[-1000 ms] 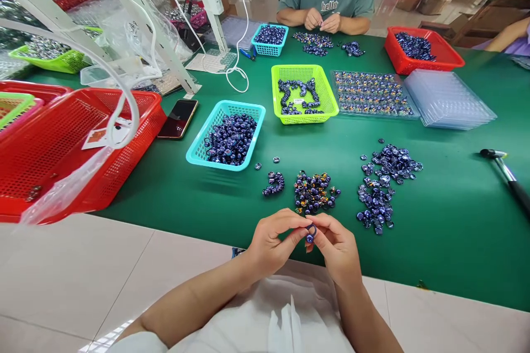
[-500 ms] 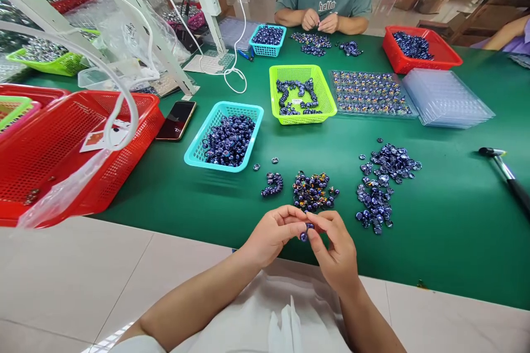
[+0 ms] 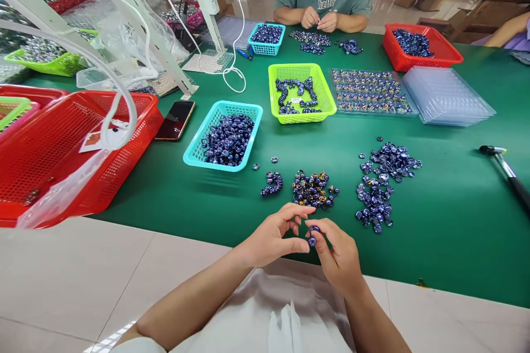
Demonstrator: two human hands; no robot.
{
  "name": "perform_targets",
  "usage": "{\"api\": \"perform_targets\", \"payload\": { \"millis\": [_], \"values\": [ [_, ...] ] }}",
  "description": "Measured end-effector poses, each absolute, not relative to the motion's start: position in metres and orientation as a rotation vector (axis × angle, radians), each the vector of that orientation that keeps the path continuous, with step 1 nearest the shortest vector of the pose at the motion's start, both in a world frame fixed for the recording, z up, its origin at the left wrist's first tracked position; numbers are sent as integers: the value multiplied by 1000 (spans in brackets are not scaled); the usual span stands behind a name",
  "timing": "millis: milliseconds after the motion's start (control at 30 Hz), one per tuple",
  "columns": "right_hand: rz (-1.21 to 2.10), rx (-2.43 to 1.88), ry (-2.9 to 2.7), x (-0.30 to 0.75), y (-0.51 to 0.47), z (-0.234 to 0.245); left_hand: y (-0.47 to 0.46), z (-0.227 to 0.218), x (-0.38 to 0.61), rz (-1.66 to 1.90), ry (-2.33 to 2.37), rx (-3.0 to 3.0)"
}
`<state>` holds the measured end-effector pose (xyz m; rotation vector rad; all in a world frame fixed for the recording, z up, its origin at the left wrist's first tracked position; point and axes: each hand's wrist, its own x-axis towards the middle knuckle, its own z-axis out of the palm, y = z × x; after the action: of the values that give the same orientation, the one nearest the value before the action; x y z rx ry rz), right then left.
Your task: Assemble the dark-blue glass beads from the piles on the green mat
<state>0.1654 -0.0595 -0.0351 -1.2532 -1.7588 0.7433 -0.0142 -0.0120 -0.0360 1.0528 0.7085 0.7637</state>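
My right hand [image 3: 337, 253] pinches a small dark blue bead piece [image 3: 313, 235] between thumb and fingers, just above the near edge of the green table [image 3: 455, 220]. My left hand [image 3: 275, 237] sits beside it with its fingers loosened and partly apart, its thumb close to the bead; nothing shows in it. Just beyond my hands lie a pile of multicoloured beads [image 3: 312, 190], a short curved string of blue beads [image 3: 271, 183] and a spread of flat blue pieces [image 3: 383, 179].
A teal basket [image 3: 199, 146] of blue beads, a green basket [image 3: 321, 99], filled and empty clear trays [image 3: 449, 96], and red baskets [image 3: 62, 149] stand around. A phone [image 3: 176, 119] and a hammer [image 3: 503, 168] lie on the table. A person opposite handles beads.
My left hand has let go of the bead piece and its fingers have opened a little. My right hand keeps the piece and has dropped slightly lower.
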Motion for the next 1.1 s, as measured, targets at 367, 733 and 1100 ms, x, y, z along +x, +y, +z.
{"api": "perform_targets", "payload": {
  "millis": [367, 733, 1100],
  "values": [
    [466, -1157, -1772, 151, -68, -45, -29, -42, -2, 813, 529, 1041],
    [459, -1160, -1806, 146, -61, -52, -18, -31, -17, 720, 634, 1125],
    [210, -1200, -2007, 134, -46, -49, -13, -21, -38, 708, 1078, 1236]
  ]
}}
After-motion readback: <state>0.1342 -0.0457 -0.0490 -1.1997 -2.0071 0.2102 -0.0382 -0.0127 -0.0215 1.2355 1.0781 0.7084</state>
